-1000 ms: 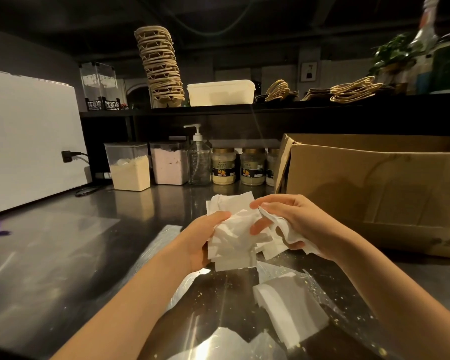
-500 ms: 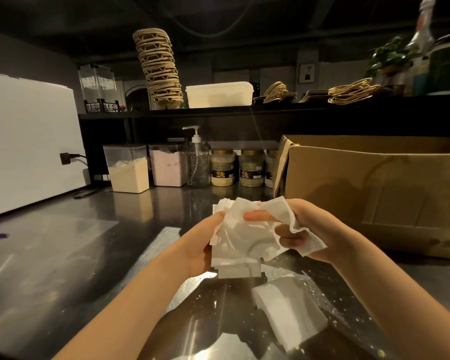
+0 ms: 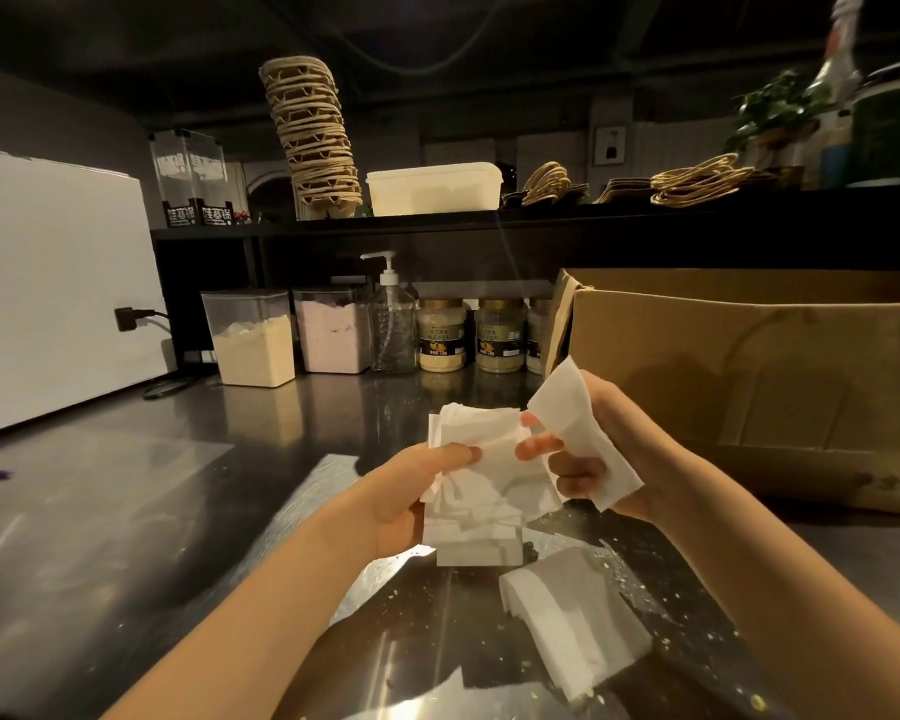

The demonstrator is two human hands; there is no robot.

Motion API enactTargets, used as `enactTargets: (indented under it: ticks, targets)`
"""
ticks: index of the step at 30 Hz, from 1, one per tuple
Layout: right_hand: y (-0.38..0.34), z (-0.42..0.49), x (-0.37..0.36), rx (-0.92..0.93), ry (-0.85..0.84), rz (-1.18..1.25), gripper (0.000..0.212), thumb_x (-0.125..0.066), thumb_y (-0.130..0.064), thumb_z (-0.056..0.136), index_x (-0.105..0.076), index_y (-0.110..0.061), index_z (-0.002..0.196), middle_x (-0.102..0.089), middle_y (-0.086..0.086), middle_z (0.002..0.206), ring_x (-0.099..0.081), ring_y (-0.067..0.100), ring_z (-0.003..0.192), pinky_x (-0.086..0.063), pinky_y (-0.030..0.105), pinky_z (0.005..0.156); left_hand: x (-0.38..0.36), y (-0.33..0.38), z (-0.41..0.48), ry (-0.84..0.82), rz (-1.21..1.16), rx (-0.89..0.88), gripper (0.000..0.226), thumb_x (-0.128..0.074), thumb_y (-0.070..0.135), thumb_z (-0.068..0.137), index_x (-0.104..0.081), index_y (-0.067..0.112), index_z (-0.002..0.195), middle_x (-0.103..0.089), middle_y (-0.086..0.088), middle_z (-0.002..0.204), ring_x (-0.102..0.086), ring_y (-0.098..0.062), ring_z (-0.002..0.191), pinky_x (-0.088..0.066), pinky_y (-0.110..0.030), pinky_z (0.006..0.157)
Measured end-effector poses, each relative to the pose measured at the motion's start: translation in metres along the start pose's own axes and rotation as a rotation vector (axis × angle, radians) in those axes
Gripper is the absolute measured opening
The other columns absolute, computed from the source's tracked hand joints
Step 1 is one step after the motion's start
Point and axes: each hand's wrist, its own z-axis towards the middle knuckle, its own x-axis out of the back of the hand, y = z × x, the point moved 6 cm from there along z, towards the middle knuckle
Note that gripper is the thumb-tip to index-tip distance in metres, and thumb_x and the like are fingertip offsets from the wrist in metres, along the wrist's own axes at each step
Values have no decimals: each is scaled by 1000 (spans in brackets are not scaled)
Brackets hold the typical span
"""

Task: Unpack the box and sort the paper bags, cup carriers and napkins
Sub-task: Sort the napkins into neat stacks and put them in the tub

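Gripping a ragged sheaf of napkins (image 3: pixel 484 491) just beside the cardboard box (image 3: pixel 749 366), your left hand (image 3: pixel 411 491) clamps its thumb over the top sheets, while your right hand (image 3: pixel 609 449) curls round one loose napkin (image 3: pixel 567 418) nearer the box. You seem to be mid napkin-sorting. Next, you likely need to square the sheaf and lay it with the flat stack (image 3: pixel 567 615) in front of the box.

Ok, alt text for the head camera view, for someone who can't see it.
The left hand grips a messy stack of white napkins above a steel counter while the right hand holds a loose napkin; a cardboard box stands at right.
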Motion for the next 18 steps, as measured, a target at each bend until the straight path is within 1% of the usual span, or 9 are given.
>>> enactTargets:
  ticks: [3, 4, 6, 8, 10, 11, 13, 15, 18]
  targets:
    - [-4, -6, 2, 5, 96, -37, 24, -48, -21, 90, -56, 0, 98, -59, 14, 72, -39, 12, 49, -37, 18, 39, 3, -3, 1, 36, -35, 36, 30, -64, 26, 90, -59, 14, 116, -70, -14, 107, -68, -30, 92, -57, -42, 76]
    - [-5, -8, 1, -12, 114, -61, 18, -51, -14, 86, -55, -1, 98, -58, 15, 77, -42, 14, 54, -38, 20, 39, 3, -4, 2, 38, -45, 47, 34, -64, 31, 89, -60, 14, 118, -71, -14, 110, -69, -30, 92, -57, -43, 76]
    - [-6, -9, 0, -28, 158, -121, 18, -56, -6, 82, -56, -2, 100, -59, 15, 96, -53, 20, 72, -46, 23, 45, 4, -6, 4, 38, -72, 68, 37, -63, 36, 90, -62, 15, 120, -72, -13, 109, -72, -29, 88, -59, -42, 73]
    - [-7, -7, -1, -29, 194, -151, 21, -61, -7, 84, -61, -7, 105, -60, 13, 110, -61, 26, 93, -57, 32, 62, 5, -5, 7, 56, -100, 78, 36, -63, 38, 91, -64, 14, 118, -74, -12, 104, -73, -29, 81, -60, -40, 65]
    - [-9, -9, -4, -4, 233, -176, 13, -64, -10, 86, -67, -11, 98, -59, 9, 110, -59, 28, 100, -55, 44, 84, 5, -5, 5, 78, -90, 70, 34, -63, 38, 90, -64, 14, 115, -73, -12, 102, -73, -28, 79, -61, -39, 63]
    - [-10, -8, -3, 16, 267, -192, 6, -63, -11, 88, -68, -12, 92, -57, 6, 105, -56, 26, 97, -51, 45, 87, 5, -4, 5, 86, -69, 54, 34, -64, 37, 90, -64, 13, 115, -73, -12, 101, -72, -27, 79, -61, -39, 63]
    - [-9, -7, -2, 55, 328, -219, 9, -62, -12, 90, -69, -9, 86, -55, 1, 95, -51, 23, 85, -45, 38, 76, 3, -3, 5, 53, -30, 24, 32, -62, 33, 92, -64, 12, 116, -75, -10, 96, -73, -25, 78, -60, -36, 60]
    - [-6, -6, -5, 92, 373, -211, 11, -64, -15, 90, -70, -7, 87, -58, 3, 93, -51, 20, 81, -44, 33, 64, -2, -2, 4, 0, 16, -10, 29, -58, 27, 94, -63, 11, 117, -76, -8, 94, -74, -22, 77, -59, -34, 59]
    - [0, -4, -9, 121, 404, -206, 13, -64, -21, 91, -67, -8, 91, -60, 4, 96, -53, 17, 81, -41, 30, 58, -7, 0, 5, -54, 56, -59, 30, -56, 22, 95, -60, 14, 124, -74, -10, 106, -72, -24, 91, -59, -39, 74]
